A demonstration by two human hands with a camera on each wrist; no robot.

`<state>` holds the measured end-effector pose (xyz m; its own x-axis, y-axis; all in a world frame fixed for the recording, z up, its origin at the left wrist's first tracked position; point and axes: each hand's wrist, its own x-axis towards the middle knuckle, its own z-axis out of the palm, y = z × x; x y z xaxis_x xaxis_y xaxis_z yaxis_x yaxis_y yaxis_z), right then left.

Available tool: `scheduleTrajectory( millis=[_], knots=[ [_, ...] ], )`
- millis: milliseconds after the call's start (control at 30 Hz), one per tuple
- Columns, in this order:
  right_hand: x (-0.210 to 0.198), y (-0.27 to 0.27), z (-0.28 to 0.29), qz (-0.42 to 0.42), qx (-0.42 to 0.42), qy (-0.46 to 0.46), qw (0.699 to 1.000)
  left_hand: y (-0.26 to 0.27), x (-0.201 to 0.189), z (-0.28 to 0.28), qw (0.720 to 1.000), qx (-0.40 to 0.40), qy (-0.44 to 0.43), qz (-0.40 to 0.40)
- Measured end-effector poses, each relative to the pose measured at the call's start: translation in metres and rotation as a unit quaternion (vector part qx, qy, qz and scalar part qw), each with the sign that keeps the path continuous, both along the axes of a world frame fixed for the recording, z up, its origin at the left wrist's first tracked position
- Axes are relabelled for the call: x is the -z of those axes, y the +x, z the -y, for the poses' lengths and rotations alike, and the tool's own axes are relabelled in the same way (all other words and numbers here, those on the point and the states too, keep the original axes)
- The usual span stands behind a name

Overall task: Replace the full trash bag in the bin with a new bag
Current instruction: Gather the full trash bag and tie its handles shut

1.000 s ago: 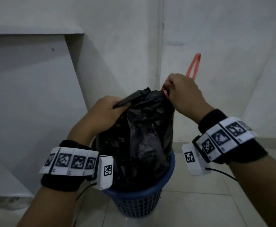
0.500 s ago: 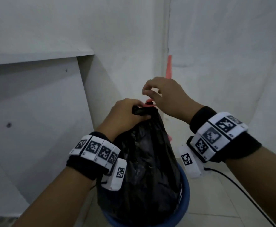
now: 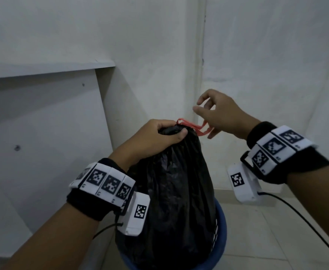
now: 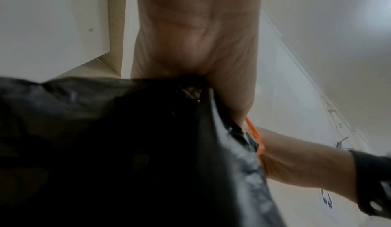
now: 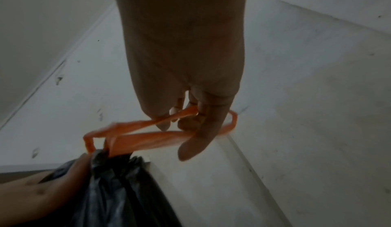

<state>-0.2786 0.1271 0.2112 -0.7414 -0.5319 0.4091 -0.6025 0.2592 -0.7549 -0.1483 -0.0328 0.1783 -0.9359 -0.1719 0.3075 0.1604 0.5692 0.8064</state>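
A full black trash bag [image 3: 171,193] stands in a blue basket bin [image 3: 221,238], its mouth gathered into a tight neck. My left hand [image 3: 159,135] grips that neck from the left. An orange drawstring [image 3: 193,126] comes out of the neck and runs right as a loop. My right hand [image 3: 218,115] sits up and to the right of the neck with the drawstring [image 5: 160,130] hooked around its curled fingers [image 5: 201,130]. The left wrist view shows the bag [image 4: 127,147] close up under my palm, with the drawstring [image 4: 253,135] beside it.
The bin stands in a corner of white walls [image 3: 267,55]. A white cabinet panel [image 3: 42,123] with a ledge rises on the left. Light floor tiles [image 3: 267,230] lie to the right, crossed by a black cable [image 3: 296,215] from my right wrist.
My left hand has closed round the gathered bag neck. My right hand has drawn the orange drawstring from upright over the bag out to the right, looped on its fingers.
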Motion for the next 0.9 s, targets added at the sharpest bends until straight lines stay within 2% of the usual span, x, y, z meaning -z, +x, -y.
scheduleTrajectory(
  millis=[100, 200, 233, 267, 300, 333, 400, 467, 500, 567, 600, 667, 733, 800, 900],
  knots=[
    [0.002, 0.009, 0.009, 0.067, -0.037, -0.043, 0.996, -0.002, 0.008, -0.005, 0.999, 0.012, 0.020, 0.027],
    [0.005, 0.012, 0.011, 0.071, -0.021, -0.035, 0.997, -0.006, 0.018, -0.014, 0.992, -0.034, 0.119, 0.036],
    [0.006, 0.010, 0.009, 0.012, 0.018, 0.004, 1.000, -0.008, 0.021, -0.016, 0.987, -0.069, 0.143, 0.036],
    [0.008, 0.008, 0.008, -0.086, 0.072, 0.059, 0.992, -0.010, 0.025, -0.017, 0.982, -0.104, 0.156, 0.039],
    [0.010, 0.007, 0.006, -0.180, 0.119, 0.100, 0.971, -0.011, 0.027, -0.016, 0.978, -0.129, 0.160, 0.043],
    [0.011, 0.006, 0.006, -0.245, 0.149, 0.102, 0.953, -0.013, 0.030, -0.014, 0.975, -0.146, 0.161, 0.046],
    [0.011, 0.013, 0.005, -0.284, 0.132, 0.035, 0.949, -0.016, 0.030, -0.010, 0.973, -0.163, 0.162, 0.038],
    [0.016, 0.022, 0.008, -0.200, 0.024, -0.003, 0.979, -0.018, 0.025, -0.008, 0.976, -0.157, 0.151, 0.014],
    [0.020, 0.028, 0.010, -0.129, -0.040, 0.023, 0.991, -0.019, 0.021, -0.008, 0.979, -0.145, 0.144, 0.003],
    [0.034, 0.037, 0.013, -0.011, -0.130, 0.073, 0.989, -0.020, 0.015, -0.009, 0.984, -0.121, 0.128, -0.017],
    [0.042, 0.037, 0.015, 0.026, -0.153, 0.067, 0.986, -0.020, 0.012, -0.008, 0.987, -0.117, 0.110, -0.024],
    [0.053, 0.035, 0.020, 0.035, -0.144, 0.031, 0.988, -0.019, 0.013, -0.003, 0.990, -0.122, 0.066, -0.032],
    [0.058, 0.029, 0.024, 0.013, -0.099, 0.002, 0.995, -0.015, 0.020, 0.002, 0.989, -0.137, 0.049, -0.029],
    [0.060, 0.024, 0.028, 0.023, -0.078, -0.024, 0.996, -0.006, 0.033, 0.007, 0.992, -0.115, 0.012, -0.041],
    [0.060, 0.022, 0.032, 0.013, -0.077, -0.005, 0.997, 0.003, 0.052, 0.014, 0.979, -0.071, -0.170, -0.086]
  ],
)
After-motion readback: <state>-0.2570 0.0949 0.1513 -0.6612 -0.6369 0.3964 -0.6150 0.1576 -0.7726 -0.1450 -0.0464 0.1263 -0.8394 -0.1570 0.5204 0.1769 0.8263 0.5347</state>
